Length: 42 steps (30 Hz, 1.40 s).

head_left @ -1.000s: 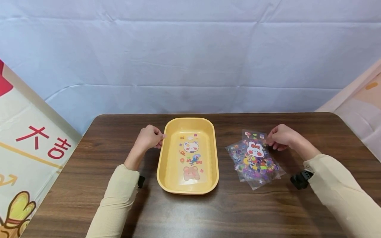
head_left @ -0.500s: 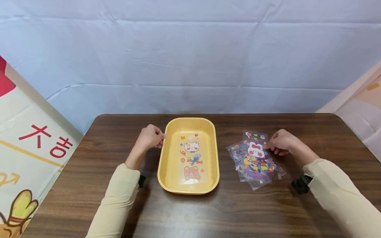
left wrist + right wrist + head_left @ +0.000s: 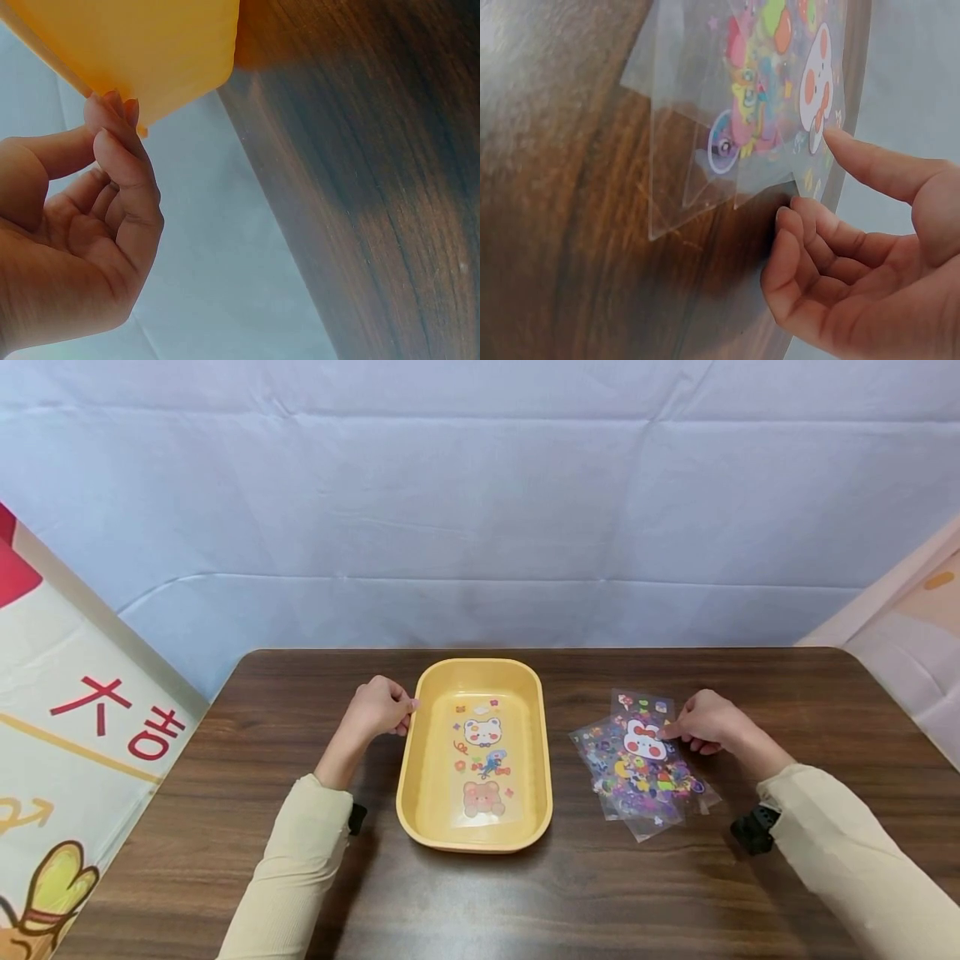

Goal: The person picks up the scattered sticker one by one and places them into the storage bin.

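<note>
A yellow tray holds a clear sticker sheet with bear pictures, lying flat on its floor. My left hand pinches the tray's left rim; in the left wrist view thumb and fingers meet at its edge. To the right, several clear sticker sheets overlap on the table, a white bunny on top. At their right edge is my right hand. Its straight thumb touches the bunny sheet, while the loosely curled other fingers stay apart from the thumb, near the sheet's edge.
The dark wooden table runs up to a pale cloth backdrop. A printed banner hangs on the left, and another printed cloth on the right. Black cameras sit at both wrists.
My right hand has moved slightly down and left along the sheets' edge, from beside the bunny's head onto it. The sheets and the tray stay where they were; my left hand keeps its hold.
</note>
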Motion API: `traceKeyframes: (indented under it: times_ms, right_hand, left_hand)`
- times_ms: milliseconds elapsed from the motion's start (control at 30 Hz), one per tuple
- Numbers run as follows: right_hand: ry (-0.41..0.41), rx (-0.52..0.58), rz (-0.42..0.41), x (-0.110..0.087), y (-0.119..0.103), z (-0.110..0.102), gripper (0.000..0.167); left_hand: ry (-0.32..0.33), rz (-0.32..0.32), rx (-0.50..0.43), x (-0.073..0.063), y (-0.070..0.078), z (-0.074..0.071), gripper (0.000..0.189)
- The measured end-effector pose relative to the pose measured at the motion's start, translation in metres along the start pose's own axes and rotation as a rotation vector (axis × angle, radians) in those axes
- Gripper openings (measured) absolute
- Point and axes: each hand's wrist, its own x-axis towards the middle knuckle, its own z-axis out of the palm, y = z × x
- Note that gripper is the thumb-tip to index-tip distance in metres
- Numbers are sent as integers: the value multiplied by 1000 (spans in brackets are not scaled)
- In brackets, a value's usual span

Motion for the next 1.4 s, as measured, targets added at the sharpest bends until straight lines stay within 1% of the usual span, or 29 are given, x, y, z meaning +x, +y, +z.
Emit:
traceKeyframes:
  times_ms: [200, 433, 533, 700, 867, 1067, 1400]
  right_hand:
    - [19, -18, -15, 1, 0, 1, 33]
    - [59, -79, -16, 4, -1, 6, 35]
    - [70, -88, -19, 5, -3, 7, 35]
    - [61, -69, -41, 5, -4, 7, 34]
    - [57, -49, -59, 6, -5, 8, 26]
    - [76, -54, -60, 7, -6, 11, 30]
    - [70, -53, -63, 10, -6, 12, 24]
  left_hand:
    - [4, 10, 1, -1, 0, 0, 33]
    - [7, 13, -2, -2, 0, 0, 32]
    - [6, 12, -6, -2, 0, 0, 33]
    - [2, 11, -13, -1, 0, 0, 33]
    - [1, 13, -17, 0, -1, 0, 33]
    - [6, 14, -21, 0, -1, 1, 33]
    - [7, 21, -22, 1, -2, 2, 35]
